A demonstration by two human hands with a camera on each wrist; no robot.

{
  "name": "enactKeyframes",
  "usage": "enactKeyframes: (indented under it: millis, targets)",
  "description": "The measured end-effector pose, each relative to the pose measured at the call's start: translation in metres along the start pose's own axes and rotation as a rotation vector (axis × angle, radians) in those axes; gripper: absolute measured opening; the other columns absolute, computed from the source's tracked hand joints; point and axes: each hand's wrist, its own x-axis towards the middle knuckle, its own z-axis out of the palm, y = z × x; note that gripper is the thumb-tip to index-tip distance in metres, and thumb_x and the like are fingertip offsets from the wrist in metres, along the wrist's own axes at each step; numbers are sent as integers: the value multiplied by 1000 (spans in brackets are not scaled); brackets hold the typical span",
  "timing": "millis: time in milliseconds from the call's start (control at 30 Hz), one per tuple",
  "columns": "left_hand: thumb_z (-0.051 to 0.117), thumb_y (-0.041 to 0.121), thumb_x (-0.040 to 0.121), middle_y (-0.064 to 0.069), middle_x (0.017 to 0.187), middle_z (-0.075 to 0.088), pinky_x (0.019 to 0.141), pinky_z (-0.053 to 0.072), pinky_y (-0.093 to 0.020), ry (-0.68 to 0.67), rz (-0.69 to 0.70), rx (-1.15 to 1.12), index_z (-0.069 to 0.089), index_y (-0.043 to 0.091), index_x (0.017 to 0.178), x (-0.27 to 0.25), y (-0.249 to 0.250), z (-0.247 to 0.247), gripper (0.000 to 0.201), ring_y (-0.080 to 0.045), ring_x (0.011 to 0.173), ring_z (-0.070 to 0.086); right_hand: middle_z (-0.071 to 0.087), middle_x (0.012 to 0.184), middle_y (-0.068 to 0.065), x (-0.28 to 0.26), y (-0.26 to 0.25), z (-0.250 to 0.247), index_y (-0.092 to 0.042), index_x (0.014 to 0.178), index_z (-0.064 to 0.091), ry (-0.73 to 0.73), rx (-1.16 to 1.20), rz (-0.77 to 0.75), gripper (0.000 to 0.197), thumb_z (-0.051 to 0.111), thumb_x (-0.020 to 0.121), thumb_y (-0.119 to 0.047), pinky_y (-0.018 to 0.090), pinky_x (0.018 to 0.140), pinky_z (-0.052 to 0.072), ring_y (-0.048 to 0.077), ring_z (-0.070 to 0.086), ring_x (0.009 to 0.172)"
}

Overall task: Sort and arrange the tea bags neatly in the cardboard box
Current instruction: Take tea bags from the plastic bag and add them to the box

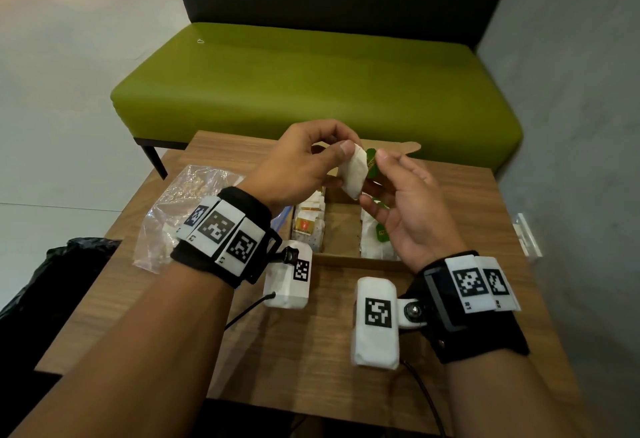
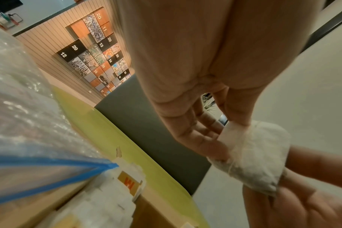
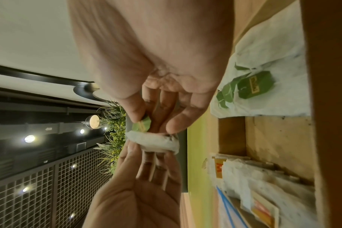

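My left hand [image 1: 298,164] and right hand [image 1: 408,209] cover the far half of the cardboard box [image 1: 341,229], so I cannot see what lies there. The tea bag [image 1: 354,172] I hold hides most of its green tag [image 1: 371,162], and the print on the tag is too small to read. In the left wrist view the plastic bag [image 2: 25,117] is a blur that runs off the left edge, and the tea bags in the box below it are smeared. My wrist cameras cover part of the tabletop [image 1: 311,351]. The black bag [image 1: 52,275] at my left is cut off by the picture's edge.
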Motion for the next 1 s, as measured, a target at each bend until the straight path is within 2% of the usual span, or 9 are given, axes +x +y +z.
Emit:
enactKeyframes:
  millis: [67, 167, 333, 567, 667, 733, 800, 933, 1000]
  targets:
    - [54, 12, 101, -10, 97, 59, 73, 59, -39, -7, 11, -27, 64, 12, 93, 0, 1, 1, 13, -16, 85, 63, 71, 82, -3, -1, 1, 0, -22, 87, 69, -8, -10, 2, 15, 61, 99, -24, 18, 59, 48, 9, 62, 75]
    - [53, 12, 101, -12, 98, 59, 75, 57, -43, -36, 25, -62, 64, 11, 93, 0, 3, 3, 13, -18, 83, 61, 69, 72, -9, -1, 3, 1, -22, 90, 71, -29, -28, 0, 10, 64, 96, -20, 17, 58, 42, 3, 56, 64]
    - [54, 13, 100, -27, 103, 56, 79, 57, -43, -69, 16, -122, 67, 14, 95, -1, 2, 5, 15, -25, 88, 61, 65, 79, 0, 0, 4, 1, -18, 101, 70, -34, -45, -38, 9, 68, 93, -14, 18, 56, 42, 5, 52, 65]
    - [54, 7, 99, -14, 88, 54, 72, 58, -36, -50, -57, -203, 66, 9, 103, 0, 2, 6, 13, -21, 79, 61, 66, 81, -6, -1, 8, -3, -20, 94, 69, 8, -271, -203, 5, 70, 93, -15, 12, 54, 45, -6, 61, 64]
    - [55, 17, 100, -9, 91, 63, 71, 58, -32, -40, -104, -231, 65, 7, 104, 2, 2, 10, 15, -16, 78, 65, 66, 85, -7, 2, 12, -13, -22, 86, 66, 82, -324, -239, 9, 72, 92, -19, 16, 62, 46, 4, 61, 79]
    - [63, 22, 95, -10, 96, 66, 78, 60, -38, -49, -103, -177, 67, 8, 105, 5, -1, 14, 17, -20, 85, 68, 67, 86, -6, 2, 11, -23, -22, 84, 67, 120, -319, -217, 9, 73, 91, -21, 22, 66, 47, 7, 61, 81]
    - [73, 22, 87, -7, 93, 67, 81, 60, -44, -62, -89, -22, 69, 14, 101, 8, -7, 22, 17, -20, 87, 68, 69, 85, -6, 0, 10, -33, -19, 86, 68, 137, -311, -188, 7, 73, 91, -21, 18, 62, 47, -1, 62, 74]
    - [73, 15, 87, 3, 72, 64, 64, 54, -33, -87, -76, 181, 71, 12, 95, 12, -16, 44, 9, -10, 65, 60, 70, 89, 2, -6, 11, -49, -16, 86, 68, 149, -352, -79, 7, 71, 92, -17, 12, 49, 43, 0, 62, 66]
    - [72, 13, 88, 3, 69, 64, 62, 55, -35, -68, -82, 226, 71, 15, 91, 14, -20, 53, 3, -10, 63, 60, 68, 84, -2, -9, 10, -58, -19, 83, 69, 160, -411, -15, 12, 68, 94, -21, 13, 46, 41, 0, 57, 60]
